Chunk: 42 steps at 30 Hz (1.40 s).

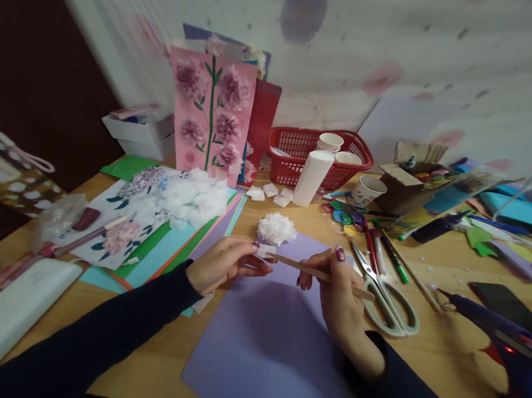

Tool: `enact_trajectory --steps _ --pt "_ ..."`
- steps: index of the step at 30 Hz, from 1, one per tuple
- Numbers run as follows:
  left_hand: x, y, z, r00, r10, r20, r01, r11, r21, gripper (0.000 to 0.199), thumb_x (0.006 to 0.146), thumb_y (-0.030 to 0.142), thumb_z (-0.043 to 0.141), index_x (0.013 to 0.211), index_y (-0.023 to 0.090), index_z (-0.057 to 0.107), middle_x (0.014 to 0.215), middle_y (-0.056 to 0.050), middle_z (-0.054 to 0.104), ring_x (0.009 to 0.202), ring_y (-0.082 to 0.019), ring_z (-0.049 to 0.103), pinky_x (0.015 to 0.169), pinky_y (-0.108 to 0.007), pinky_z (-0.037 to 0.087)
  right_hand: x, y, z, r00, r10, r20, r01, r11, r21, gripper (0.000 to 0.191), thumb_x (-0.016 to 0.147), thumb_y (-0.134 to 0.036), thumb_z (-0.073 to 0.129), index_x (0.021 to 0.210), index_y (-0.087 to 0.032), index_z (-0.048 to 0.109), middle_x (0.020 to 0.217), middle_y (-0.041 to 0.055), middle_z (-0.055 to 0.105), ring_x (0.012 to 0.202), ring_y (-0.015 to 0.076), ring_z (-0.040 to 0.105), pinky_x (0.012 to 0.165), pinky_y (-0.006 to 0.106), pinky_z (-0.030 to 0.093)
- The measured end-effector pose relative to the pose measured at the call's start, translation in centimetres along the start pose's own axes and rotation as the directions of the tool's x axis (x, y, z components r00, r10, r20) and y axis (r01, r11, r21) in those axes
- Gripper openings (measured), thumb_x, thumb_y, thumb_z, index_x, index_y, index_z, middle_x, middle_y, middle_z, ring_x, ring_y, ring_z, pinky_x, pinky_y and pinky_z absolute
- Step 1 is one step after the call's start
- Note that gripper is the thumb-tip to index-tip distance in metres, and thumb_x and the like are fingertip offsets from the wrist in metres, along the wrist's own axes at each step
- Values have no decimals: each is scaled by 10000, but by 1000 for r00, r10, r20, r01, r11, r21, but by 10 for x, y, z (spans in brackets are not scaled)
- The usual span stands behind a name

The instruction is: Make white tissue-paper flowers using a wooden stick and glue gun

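Note:
My left hand (228, 263) pinches a small white paper piece (266, 251) between thumb and fingers. Held in my right hand (339, 293) is a flat wooden stick (307, 267), its pointed tip at the paper piece. Both hands are above a purple sheet (270, 343). Just beyond them, a fluffy white paper flower (276, 229) rests at the sheet's far edge. White paper squares (270, 190) lie farther back, beside an upright white roll (313, 178).
Scissors (388, 299), pens and a glue gun (496, 327) with a red light lie on the right. A red basket (286, 164) holding paper cups stands behind. Coloured sheets and a white tissue pile (194, 197) lie left, before a pink flower card (185, 110).

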<state>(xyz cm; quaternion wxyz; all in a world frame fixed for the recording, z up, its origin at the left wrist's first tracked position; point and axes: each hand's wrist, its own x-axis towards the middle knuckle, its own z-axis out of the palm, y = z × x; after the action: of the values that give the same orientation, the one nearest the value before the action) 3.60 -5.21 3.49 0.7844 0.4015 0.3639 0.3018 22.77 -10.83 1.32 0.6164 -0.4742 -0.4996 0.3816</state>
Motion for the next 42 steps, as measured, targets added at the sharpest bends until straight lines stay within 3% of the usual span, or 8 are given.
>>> enact_trajectory --steps 4,9,15,20,27,31,38,42 --pt "-1 0 -2 999 27 20 -29 995 96 236 697 255 739 866 93 709 839 -70 709 793 -157 669 887 -349 516 -1 -1 -1 1000 8 -17 -8 1000 26 487 956 -486 376 707 -178 659 542 15 593 512 145 557 569 316 468" --pt "0 0 -3 996 70 56 -79 979 189 241 735 294 725 886 108 710 902 -75 712 803 -150 660 899 -356 506 1 -5 -4 990 31 -139 -18 995 93 484 965 -454 362 681 -183 646 505 5 574 473 129 524 536 291 436" --pt "0 0 -6 987 90 136 -132 932 339 253 800 344 672 899 112 678 936 -89 710 819 -149 657 882 -346 515 -2 -5 -2 996 81 -47 -75 990 118 493 954 -472 378 686 -169 660 496 9 568 459 132 517 512 291 438" --pt "1 -5 -6 981 83 175 -140 930 341 236 845 335 628 916 111 648 924 -86 691 839 -160 655 877 -359 515 -5 -4 1 998 67 -13 -65 989 133 495 945 -477 401 663 -163 660 491 4 571 448 118 524 494 269 430" --pt "-2 -4 -6 976 53 211 -101 970 222 260 833 344 614 940 108 642 901 -96 691 844 -178 652 870 -369 509 -4 -4 -1 997 68 -24 -65 992 110 495 952 -478 395 683 -164 667 500 3 580 466 119 544 520 273 445" --pt "-1 -3 -4 979 73 189 -130 942 308 289 838 376 589 899 102 657 874 -98 685 785 -164 635 805 -345 518 -4 -2 -1 998 65 -6 -64 992 106 491 955 -479 396 704 -165 678 514 6 594 480 126 555 533 285 450" --pt "0 4 -10 951 285 117 -295 730 617 238 809 288 572 908 147 736 849 -48 661 684 -111 531 678 -255 473 -2 0 -4 999 20 -34 -17 994 105 493 962 -461 379 693 -172 673 502 4 590 471 127 548 521 281 447" --pt "3 6 -20 949 314 31 -272 765 584 254 782 305 614 938 152 744 874 -61 711 690 -121 562 728 -282 487 8 -3 -10 990 -41 -134 37 999 -30 500 953 -481 388 662 -173 652 490 1 579 461 121 537 513 269 432"
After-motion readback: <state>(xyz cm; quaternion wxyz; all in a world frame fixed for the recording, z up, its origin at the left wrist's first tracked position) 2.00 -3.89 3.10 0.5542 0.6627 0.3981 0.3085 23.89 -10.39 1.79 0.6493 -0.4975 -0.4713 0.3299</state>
